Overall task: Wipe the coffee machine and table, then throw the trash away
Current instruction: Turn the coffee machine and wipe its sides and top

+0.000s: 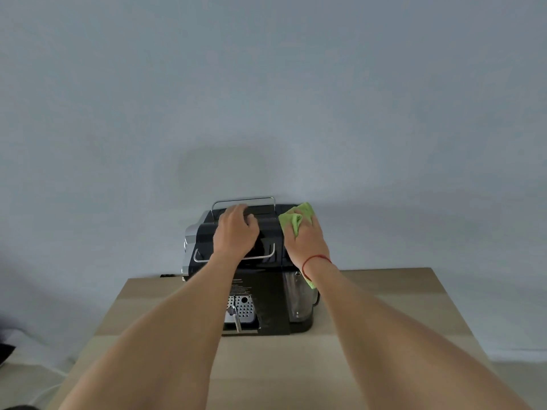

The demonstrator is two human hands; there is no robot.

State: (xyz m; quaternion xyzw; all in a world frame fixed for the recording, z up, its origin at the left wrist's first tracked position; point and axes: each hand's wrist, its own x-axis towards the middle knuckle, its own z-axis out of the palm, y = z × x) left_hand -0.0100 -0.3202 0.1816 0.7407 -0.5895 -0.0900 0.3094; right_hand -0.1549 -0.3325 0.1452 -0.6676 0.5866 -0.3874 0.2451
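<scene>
The right hand (306, 241) has its grip closed on the green cloth (296, 217) atop the coffee machine (266, 294) on the bench (370, 321), the left hand (235, 229) lying flat and empty to steady it, so wiping looks barely begun, with bench and trash left.

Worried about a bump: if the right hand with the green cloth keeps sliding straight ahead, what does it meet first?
Probably the wall behind the coffee machine; the right hand and cloth are near its back edge, though depth is unclear.
</scene>
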